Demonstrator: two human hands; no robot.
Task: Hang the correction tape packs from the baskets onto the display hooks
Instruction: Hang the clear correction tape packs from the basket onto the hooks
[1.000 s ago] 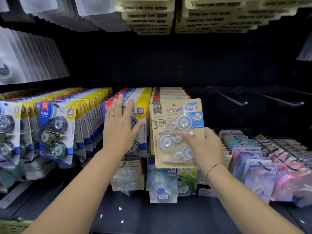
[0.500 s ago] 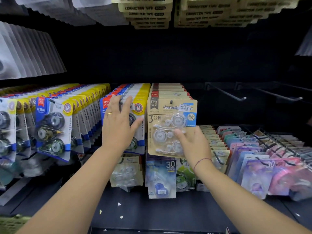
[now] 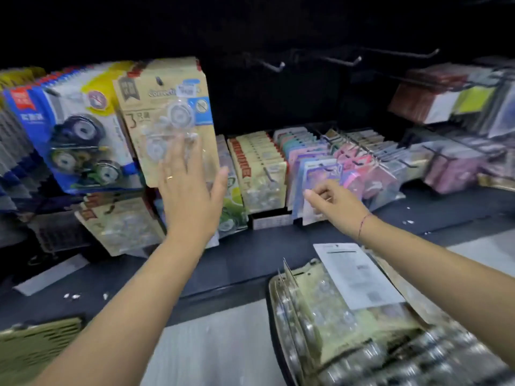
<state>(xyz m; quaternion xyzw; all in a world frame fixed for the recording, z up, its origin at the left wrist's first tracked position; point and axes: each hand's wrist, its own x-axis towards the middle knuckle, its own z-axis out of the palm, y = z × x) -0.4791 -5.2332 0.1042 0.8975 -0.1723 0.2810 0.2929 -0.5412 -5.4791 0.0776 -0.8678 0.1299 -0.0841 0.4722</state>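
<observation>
I am laying my left hand (image 3: 189,190) flat, with straight and spread fingers, against the kraft correction tape pack (image 3: 156,107) at the front of its hook. The pack is hanging there, just beside the blue correction tape packs (image 3: 75,135). I am pressing it, I think, so that it is sitting straight against the row behind it and not swinging. My right hand (image 3: 338,203) is hovering in front of the pastel packs (image 3: 315,168) with loosely curled fingers, and it seems to be holding nothing. Below it, the basket (image 3: 274,299) is standing near the shelf (image 3: 250,254) so that the next packs (image 3: 328,324) are easy to reach. One pack is lying on top with its white back (image 3: 354,274) upward. Several empty hooks (image 3: 271,65) are waiting above.

Half a second ago my right hand was holding the lower edge of the kraft pack and my left hand was pressing the blue row. Now the right hand has let go and the left hand has crossed over to the kraft pack. My head is also turning to the right and down, so the basket is now coming into view.
</observation>
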